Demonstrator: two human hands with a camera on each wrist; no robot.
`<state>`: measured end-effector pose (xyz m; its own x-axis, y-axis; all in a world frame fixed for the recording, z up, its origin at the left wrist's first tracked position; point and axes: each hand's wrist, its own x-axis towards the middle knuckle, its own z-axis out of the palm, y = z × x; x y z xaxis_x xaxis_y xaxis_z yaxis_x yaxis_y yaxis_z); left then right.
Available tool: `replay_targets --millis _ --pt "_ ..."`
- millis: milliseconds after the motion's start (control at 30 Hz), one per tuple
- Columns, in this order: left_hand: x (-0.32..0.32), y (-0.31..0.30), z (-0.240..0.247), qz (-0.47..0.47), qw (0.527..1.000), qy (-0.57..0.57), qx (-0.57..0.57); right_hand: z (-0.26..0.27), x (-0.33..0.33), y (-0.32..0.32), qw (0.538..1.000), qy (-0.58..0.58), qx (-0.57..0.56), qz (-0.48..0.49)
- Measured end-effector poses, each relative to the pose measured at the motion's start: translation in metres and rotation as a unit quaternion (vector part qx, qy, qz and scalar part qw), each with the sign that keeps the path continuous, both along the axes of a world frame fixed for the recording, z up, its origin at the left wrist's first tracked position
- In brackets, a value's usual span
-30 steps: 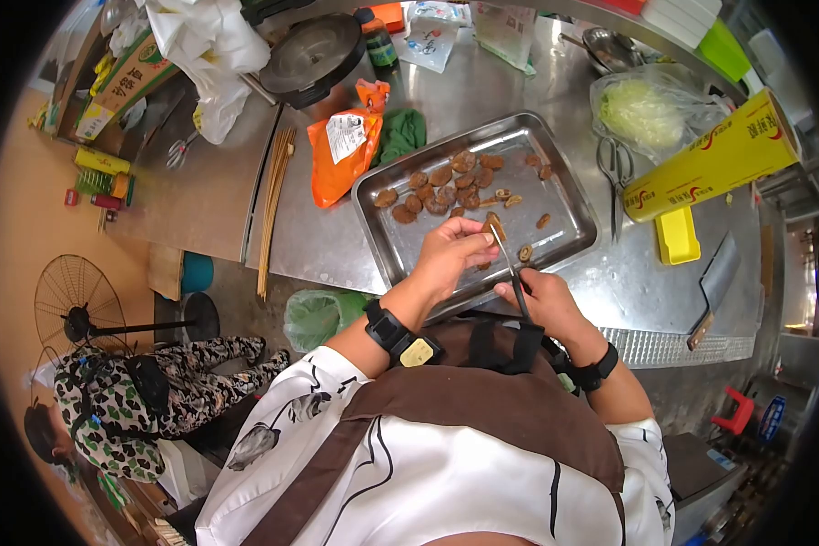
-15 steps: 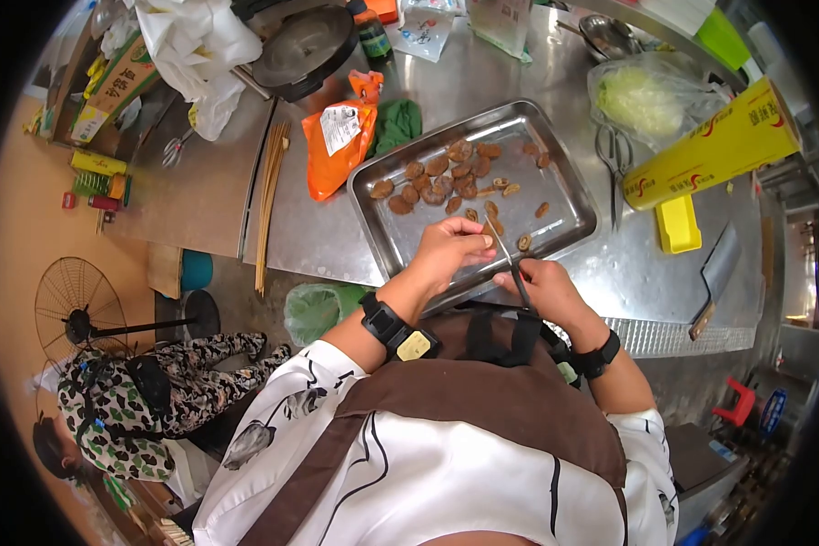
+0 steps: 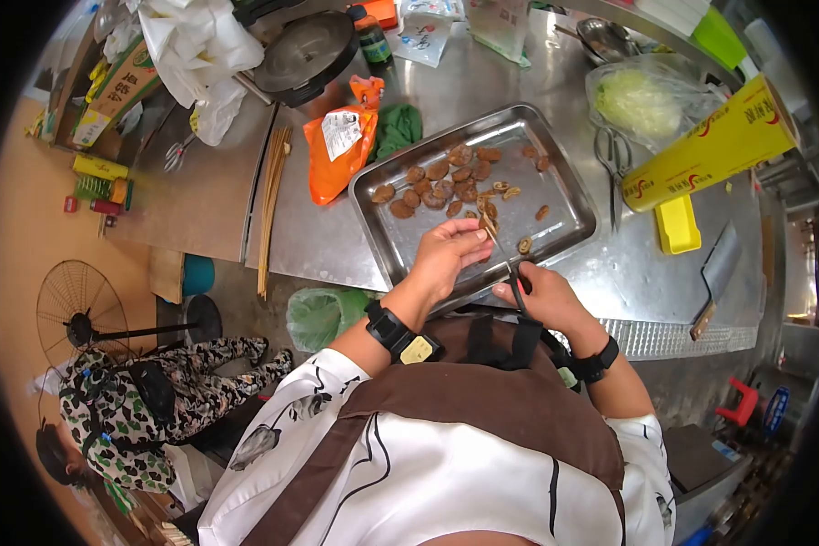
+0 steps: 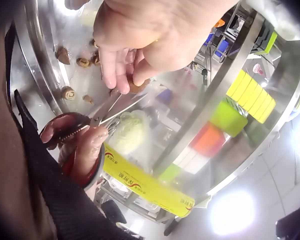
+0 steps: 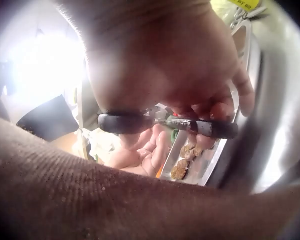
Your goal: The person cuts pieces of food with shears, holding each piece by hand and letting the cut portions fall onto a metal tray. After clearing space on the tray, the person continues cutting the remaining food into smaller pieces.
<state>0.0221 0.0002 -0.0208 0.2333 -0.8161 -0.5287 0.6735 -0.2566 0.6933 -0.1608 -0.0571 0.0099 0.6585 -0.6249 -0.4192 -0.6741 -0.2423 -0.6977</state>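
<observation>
Over the near side of a smooth, round-cornered steel tray (image 3: 560, 196) with bare floor inside its raised right rim, my curled right hand (image 3: 548, 298) and pinching left hand (image 3: 448, 257) hold, respectively, black-handled scissors (image 3: 517, 281), metal blades (image 4: 108, 106) parted, and, just by them, a rough brown piece (image 4: 138, 87).

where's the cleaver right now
In the head view, the cleaver lies toward the right side of the steel table, just right of the small yellow tub, its wooden handle by the near edge.
</observation>
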Motion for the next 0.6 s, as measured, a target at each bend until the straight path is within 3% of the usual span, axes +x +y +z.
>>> replay_targets --millis 333,600 --pt "-0.004 0.008 -0.001 -0.018 0.999 -0.025 -0.015 0.0 0.003 0.008 1.0 -0.02 0.009 -0.002" --pt "-0.002 0.013 -0.002 -0.031 0.995 -0.095 0.005 -0.011 0.0 0.013 0.995 -0.025 -0.091 0.032"
